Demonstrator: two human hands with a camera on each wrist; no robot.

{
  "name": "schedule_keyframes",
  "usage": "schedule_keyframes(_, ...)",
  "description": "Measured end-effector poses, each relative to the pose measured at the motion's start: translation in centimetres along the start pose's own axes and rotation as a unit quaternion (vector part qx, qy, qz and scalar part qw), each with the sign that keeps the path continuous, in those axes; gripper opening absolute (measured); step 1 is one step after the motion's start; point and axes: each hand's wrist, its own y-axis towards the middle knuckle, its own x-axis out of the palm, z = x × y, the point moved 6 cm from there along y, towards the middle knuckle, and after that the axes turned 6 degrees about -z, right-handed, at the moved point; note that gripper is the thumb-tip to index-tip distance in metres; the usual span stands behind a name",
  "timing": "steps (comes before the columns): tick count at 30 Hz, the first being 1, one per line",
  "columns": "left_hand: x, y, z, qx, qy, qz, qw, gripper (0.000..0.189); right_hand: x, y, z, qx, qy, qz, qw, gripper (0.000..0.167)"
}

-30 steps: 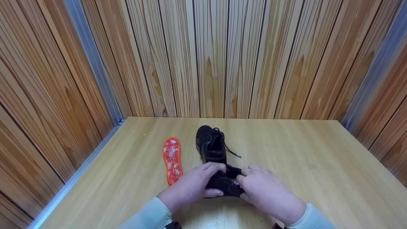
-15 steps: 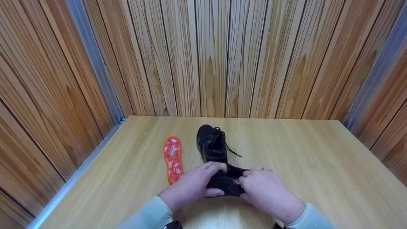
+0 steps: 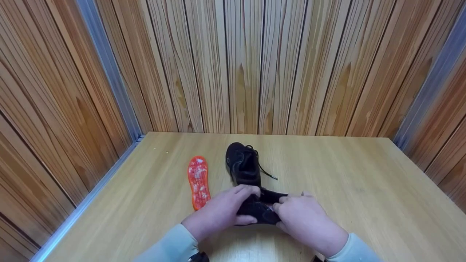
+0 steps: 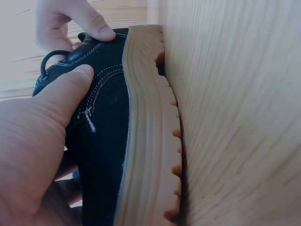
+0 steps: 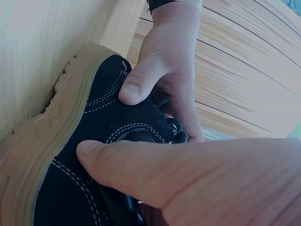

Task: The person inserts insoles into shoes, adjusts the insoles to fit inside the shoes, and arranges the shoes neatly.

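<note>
A black shoe [image 3: 255, 213] with white stitching and a tan ridged sole stands sideways at the near part of the table. My left hand [image 3: 222, 209] grips its left part, with the thumb along the near side. At the right end my right hand [image 3: 307, 222] holds the shoe's side and opening edge, some fingers hidden. In the left wrist view, the shoe [image 4: 106, 108] has its sole against the table. Both thumbs press the same side of the shoe [image 5: 103, 117] in the right wrist view. A bit of something reddish shows at its opening.
Just behind, a second black shoe [image 3: 245, 171] points away, with a loose lace [image 3: 268, 175] trailing right. An orange-red insole [image 3: 199, 182] with whitish patches lies to the left. Wood-panelled walls [image 3: 244, 65] border the wooden table [image 3: 346, 174] at the back and sides.
My right hand's fingers have shifted slightly right, and more of the shoe's dark opening edge shows beside them. My left hand keeps its hold; the second shoe and insole lie where they were.
</note>
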Motion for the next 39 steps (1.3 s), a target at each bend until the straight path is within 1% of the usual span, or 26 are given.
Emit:
schedule_keyframes(4,0.0,0.0,0.1,0.004,0.001,0.001,1.0000,0.058,0.3,0.0,0.0,0.007,-0.001,-0.013,0.9999,0.037)
schedule_keyframes(11,0.0,0.0,0.0,0.002,0.003,0.002,1.0000,0.057,0.9,-0.1,-0.1,0.013,0.022,-0.036,0.9990,0.035)
schedule_keyframes(16,0.0,0.0,-0.1,0.001,0.002,0.002,1.0000,0.057,1.0,-0.1,0.0,0.004,0.029,-0.035,0.9990,0.035)
schedule_keyframes(20,-0.1,0.0,0.0,0.004,-0.001,0.001,1.0000,0.057,1.0,-0.1,0.0,-0.003,0.021,-0.035,0.9992,0.034)
schedule_keyframes(23,-0.1,0.0,0.0,0.005,0.002,0.002,1.0000,0.058,1.2,0.0,-0.1,-0.001,0.014,-0.048,0.9987,0.038)
schedule_keyframes(27,-0.1,0.0,0.1,0.005,0.009,0.005,0.9999,0.058,1.7,0.1,-0.2,0.011,0.013,-0.070,0.9974,0.047)
schedule_keyframes(32,0.0,0.0,0.0,0.001,0.009,0.004,1.0000,0.058,1.8,0.1,-0.1,0.024,0.015,-0.085,0.9960,0.047)
schedule_keyframes(35,0.0,0.0,0.0,0.000,0.004,0.001,1.0000,0.057,1.7,0.0,-0.2,0.016,-0.002,-0.075,0.9970,0.038)
schedule_keyframes(39,0.0,0.0,-0.1,-0.005,-0.001,-0.003,1.0000,0.057,1.5,0.0,-0.5,-0.012,-0.039,-0.048,0.9980,0.028)
